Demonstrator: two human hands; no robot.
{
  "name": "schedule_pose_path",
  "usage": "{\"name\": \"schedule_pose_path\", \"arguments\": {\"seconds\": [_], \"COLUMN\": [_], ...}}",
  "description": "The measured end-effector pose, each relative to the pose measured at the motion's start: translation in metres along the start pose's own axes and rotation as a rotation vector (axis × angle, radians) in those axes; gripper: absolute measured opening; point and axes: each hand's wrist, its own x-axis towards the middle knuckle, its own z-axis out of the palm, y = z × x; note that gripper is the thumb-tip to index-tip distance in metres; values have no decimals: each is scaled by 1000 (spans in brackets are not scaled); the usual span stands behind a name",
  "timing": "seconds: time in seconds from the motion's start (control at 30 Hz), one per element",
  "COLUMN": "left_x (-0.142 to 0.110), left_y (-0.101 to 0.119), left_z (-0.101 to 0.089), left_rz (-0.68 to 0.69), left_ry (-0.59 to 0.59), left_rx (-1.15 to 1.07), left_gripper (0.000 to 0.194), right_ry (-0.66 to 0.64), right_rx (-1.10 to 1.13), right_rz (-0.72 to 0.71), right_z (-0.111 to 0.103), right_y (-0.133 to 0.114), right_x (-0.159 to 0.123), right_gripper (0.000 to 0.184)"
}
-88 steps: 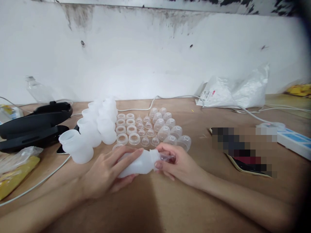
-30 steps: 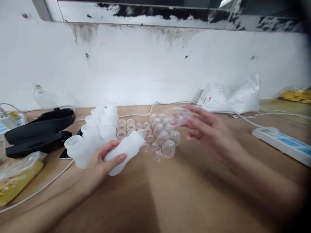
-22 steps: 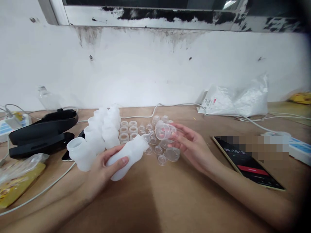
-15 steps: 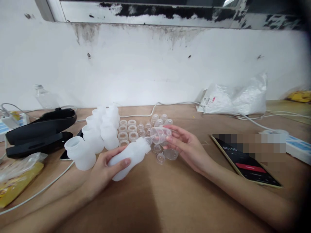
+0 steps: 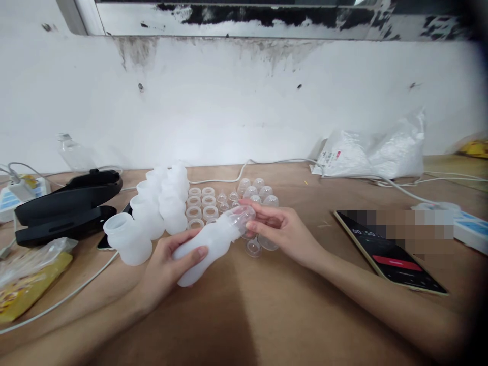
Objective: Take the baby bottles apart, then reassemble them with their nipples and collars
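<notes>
My left hand [image 5: 168,262] is wrapped round a white plastic bottle [image 5: 206,249], which lies tilted with its neck pointing up and right. My right hand [image 5: 284,231] pinches a clear dome cap [image 5: 239,217] and holds it over the bottle's neck. Just behind my hands lie loose clear caps [image 5: 259,190], small clear nipples [image 5: 232,197] and white rings [image 5: 202,203] in rows. A group of several open white bottles [image 5: 152,213] stands to the left of them.
A black case [image 5: 68,203] and a yellow packet in a bag [image 5: 26,279] lie at the left, with a white cable [image 5: 64,300] running past. A phone [image 5: 389,249] lies at the right, a power strip [image 5: 457,223] behind it, a white plastic bag [image 5: 373,147] by the wall.
My right hand picked a clear cap from the pile and brought it leftwards onto the bottle's neck. My left hand kept hold of the bottle.
</notes>
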Motion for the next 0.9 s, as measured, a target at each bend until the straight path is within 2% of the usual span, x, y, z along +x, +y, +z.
{"name": "schedule_pose_path", "arguments": {"seconds": [0.33,0.57,0.77,0.9], "left_x": [0,-2,-3,-3], "left_y": [3,3,5,5], "left_z": [6,7,8,10], "left_rz": [-26,-22,-14,57], "left_ry": [-32,-38,-39,-53], "left_rx": [15,25,50,13], "left_gripper": [51,49,46,38], "right_ry": [-26,-10,-37,-9], "right_rx": [-71,-13,38,183], "right_rz": [-18,-82,-67,-19], "right_z": [4,5,3,9], "right_y": [6,6,4,-2], "right_x": [-4,-3,-2,-3], "right_gripper": [49,44,43,46]}}
